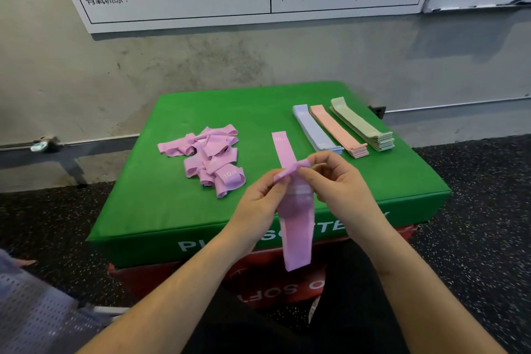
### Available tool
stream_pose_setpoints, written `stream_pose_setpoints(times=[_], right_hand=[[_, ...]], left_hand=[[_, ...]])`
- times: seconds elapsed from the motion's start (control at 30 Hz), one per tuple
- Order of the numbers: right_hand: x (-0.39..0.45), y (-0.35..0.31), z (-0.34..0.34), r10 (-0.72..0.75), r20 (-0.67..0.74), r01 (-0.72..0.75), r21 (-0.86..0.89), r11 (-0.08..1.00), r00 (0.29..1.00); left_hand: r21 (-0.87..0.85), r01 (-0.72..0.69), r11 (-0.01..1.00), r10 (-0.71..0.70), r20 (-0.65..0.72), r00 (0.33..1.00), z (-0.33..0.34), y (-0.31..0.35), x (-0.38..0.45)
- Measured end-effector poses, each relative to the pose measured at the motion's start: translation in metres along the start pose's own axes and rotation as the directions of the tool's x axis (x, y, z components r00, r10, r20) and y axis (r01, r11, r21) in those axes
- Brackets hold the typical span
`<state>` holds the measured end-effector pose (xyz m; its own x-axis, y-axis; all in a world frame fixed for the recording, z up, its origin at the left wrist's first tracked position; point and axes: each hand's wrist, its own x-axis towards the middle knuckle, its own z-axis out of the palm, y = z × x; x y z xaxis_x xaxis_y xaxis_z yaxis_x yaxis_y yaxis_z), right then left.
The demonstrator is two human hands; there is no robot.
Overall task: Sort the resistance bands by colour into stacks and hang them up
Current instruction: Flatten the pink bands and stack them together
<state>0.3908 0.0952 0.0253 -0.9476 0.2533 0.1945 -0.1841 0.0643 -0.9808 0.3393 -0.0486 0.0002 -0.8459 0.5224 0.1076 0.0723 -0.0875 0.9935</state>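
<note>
Pink band (296, 236), long and flat, pinched at its top by left hand (263, 195) and right hand (334, 181), hanging over green surface (178, 204) edge. Loose pink pile (212, 155) left; lilac (314, 129), peach (337, 132), green (363, 125) stacks right.

On the desk (172, 204), a loose band heap (211, 156) lies left of the hands (301, 184); three neat stacks (342, 126) lie behind, rightward.

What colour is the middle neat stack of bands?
Salmon pink, best seen in the head view.
</note>
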Motion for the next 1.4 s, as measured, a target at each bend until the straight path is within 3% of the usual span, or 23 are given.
stream_pose_setpoints(times=[0.2, 0.3, 0.43, 0.67, 0.87, 1.0, 1.1, 1.3, 1.4], right_hand=[[0.012, 0.018, -0.001, 0.011, -0.03, -0.01, 0.033, 0.999, 0.999], [0.013, 0.033, -0.004, 0.124, 0.057, -0.123, -0.026, 0.992, 0.991], [0.013, 0.059, -0.012, 0.249, 0.223, -0.236, -0.082, 0.968, 0.942], [0.035, 0.094, -0.013, 0.258, 0.036, -0.244, -0.221, 0.944, 0.966], [0.054, 0.121, -0.021, 0.322, 0.014, -0.309, -0.25, 0.918, 0.947], [0.061, 0.134, -0.03, 0.268, -0.071, -0.276, -0.339, 0.9, 0.961], [0.067, 0.143, -0.036, 0.204, -0.111, -0.232, -0.383, 0.894, 0.973], [0.09, 0.158, -0.04, 0.315, -0.006, -0.293, -0.384, 0.876, 0.949], [0.098, 0.167, -0.041, 0.296, 0.034, -0.239, -0.506, 0.829, 0.955]], left_hand=[[-0.109, 0.07, 0.992, -0.077, -0.056, 0.995, -0.002, 0.0, 0.017], [-0.271, 0.125, 0.954, -0.14, -0.035, 0.99, -0.006, 0.01, 0.029], [-0.337, 0.079, 0.938, -0.091, -0.02, 0.996, -0.015, 0.022, 0.058], [-0.512, 0.177, 0.841, -0.235, -0.051, 0.971, -0.033, 0.023, 0.134], [-0.553, 0.245, 0.796, -0.429, -0.232, 0.873, -0.044, -0.01, 0.206], [-0.491, 0.281, 0.825, -0.443, -0.251, 0.861, -0.043, -0.025, 0.239], [-0.345, 0.305, 0.888, -0.403, -0.259, 0.878, -0.04, -0.037, 0.26], [-0.315, 0.317, 0.894, -0.397, -0.232, 0.888, -0.037, -0.068, 0.303], [-0.231, 0.368, 0.901, -0.417, -0.223, 0.881, -0.037, -0.082, 0.319]])
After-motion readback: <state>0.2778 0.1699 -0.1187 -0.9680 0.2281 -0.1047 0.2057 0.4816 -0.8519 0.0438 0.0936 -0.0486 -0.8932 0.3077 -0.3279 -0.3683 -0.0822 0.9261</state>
